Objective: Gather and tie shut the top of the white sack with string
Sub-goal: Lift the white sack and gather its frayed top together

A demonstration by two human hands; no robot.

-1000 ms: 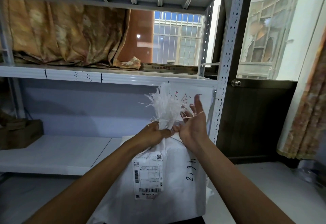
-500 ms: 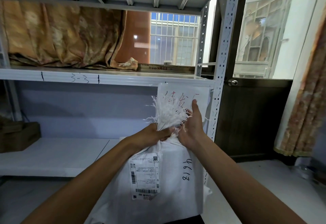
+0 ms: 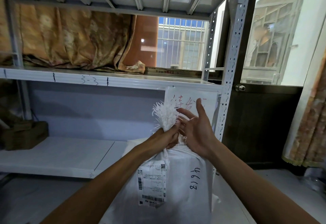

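A white woven sack (image 3: 187,179) stands upright in front of me, with a shipping label (image 3: 152,183) and the handwritten number 4618 on its side. Its frayed top (image 3: 165,115) is bunched into a neck. My left hand (image 3: 166,138) is shut around that neck just below the fringe. My right hand (image 3: 195,128) is beside the neck on the right, fingers spread, with a thin pale string (image 3: 191,118) running across the fingers toward the neck. Where the string goes around the neck is hidden by my hands.
A grey metal shelf rack (image 3: 231,65) stands right behind the sack, with a paper sign (image 3: 206,100) taped at its post. A brown box (image 3: 24,134) sits on the lower shelf at left. A dark door (image 3: 261,126) and a curtain (image 3: 310,126) are to the right.
My right hand has opened, from lying closed against the fringe to fingers spread with the string across them. My left hand has kept its grip on the neck.
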